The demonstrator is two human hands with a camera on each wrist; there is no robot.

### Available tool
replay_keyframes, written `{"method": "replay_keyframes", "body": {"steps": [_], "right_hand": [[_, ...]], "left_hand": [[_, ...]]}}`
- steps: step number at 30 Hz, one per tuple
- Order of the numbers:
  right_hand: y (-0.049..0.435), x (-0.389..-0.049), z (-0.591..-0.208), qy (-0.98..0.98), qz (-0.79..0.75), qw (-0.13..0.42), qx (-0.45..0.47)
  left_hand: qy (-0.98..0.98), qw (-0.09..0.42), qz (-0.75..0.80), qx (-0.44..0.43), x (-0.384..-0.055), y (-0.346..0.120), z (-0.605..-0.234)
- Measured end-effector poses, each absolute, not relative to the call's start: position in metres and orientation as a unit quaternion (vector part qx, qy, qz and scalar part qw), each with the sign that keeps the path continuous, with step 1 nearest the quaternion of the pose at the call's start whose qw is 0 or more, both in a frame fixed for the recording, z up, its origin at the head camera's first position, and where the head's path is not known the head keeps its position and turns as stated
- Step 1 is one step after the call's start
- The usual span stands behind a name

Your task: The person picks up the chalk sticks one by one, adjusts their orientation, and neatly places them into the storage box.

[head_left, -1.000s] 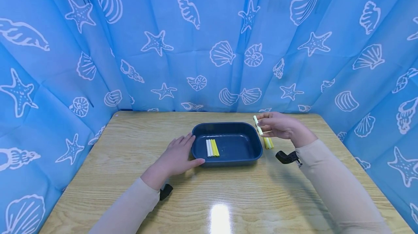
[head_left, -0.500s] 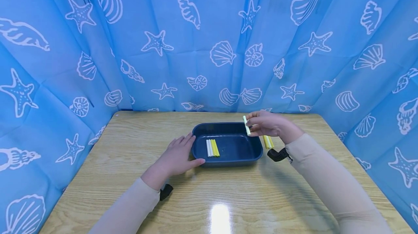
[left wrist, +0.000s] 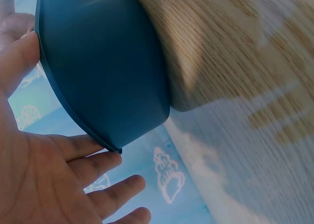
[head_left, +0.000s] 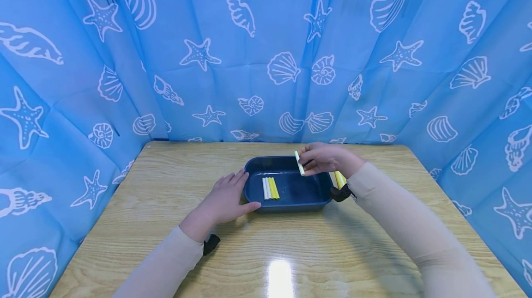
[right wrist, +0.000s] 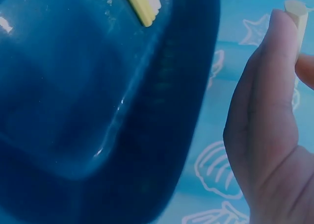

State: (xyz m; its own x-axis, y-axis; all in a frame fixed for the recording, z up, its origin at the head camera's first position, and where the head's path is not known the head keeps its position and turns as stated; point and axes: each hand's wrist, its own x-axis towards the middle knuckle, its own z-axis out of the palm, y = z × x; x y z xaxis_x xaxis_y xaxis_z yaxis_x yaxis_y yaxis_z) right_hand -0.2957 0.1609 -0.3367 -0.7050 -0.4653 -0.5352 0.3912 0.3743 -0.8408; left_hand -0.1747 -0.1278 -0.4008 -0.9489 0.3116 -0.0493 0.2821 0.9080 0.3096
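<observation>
A dark blue tray (head_left: 291, 207) stands on the table, and inside it a short row of white chalk sticks (head_left: 266, 189) and yellow chalk sticks (head_left: 274, 189) lies side by side at the left. My left hand (head_left: 226, 198) touches the tray's left end, thumb and fingers spread along the rim. In the left wrist view the fingers (left wrist: 105, 197) look fairly straight. Over the tray's right half, my right hand (head_left: 326, 158) pinches a pale chalk stick (head_left: 299, 164) between thumb and fingers. The right wrist view shows only one end of that chalk (right wrist: 296, 9) clearly.
More yellow chalk (head_left: 340, 179) lies on the wooden table (head_left: 187, 159) just right of the tray, partly hidden by the right wrist. A blue curtain (head_left: 257, 81) with shell and starfish prints hangs behind the table and along both sides.
My right hand has carried the pale chalk leftward, from above the chalk beside the tray to over the tray's inside. The left hand and the tray keep their places.
</observation>
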Motion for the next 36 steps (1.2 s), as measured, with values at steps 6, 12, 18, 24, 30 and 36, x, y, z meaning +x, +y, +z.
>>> {"method": "replay_keyframes", "body": {"steps": [6,12,18,24,30,36], "right_hand": [[0.147,-0.301,-0.343,0.745,-0.546,0.383,-0.010],[0.138,-0.307,-0.353,0.751,-0.525,0.400,-0.021],[0.129,-0.308,-0.360,0.764,-0.482,0.427,-0.036],[0.120,-0.309,-0.368,0.782,-0.455,0.425,-0.019],[0.112,-0.311,-0.376,0.795,-0.432,0.426,0.001],[0.104,-0.311,-0.380,0.809,-0.407,0.424,0.003]], "left_hand": [[0.975,0.051,0.153,0.151,-0.174,-0.128,-0.399],[0.976,0.051,0.153,0.149,-0.174,-0.127,-0.398],[0.976,0.054,0.149,0.147,-0.174,-0.126,-0.399],[0.977,0.059,0.146,0.147,-0.175,-0.126,-0.398],[0.977,0.062,0.141,0.149,-0.175,-0.127,-0.398],[0.977,0.061,0.141,0.145,-0.175,-0.127,-0.399]]}}
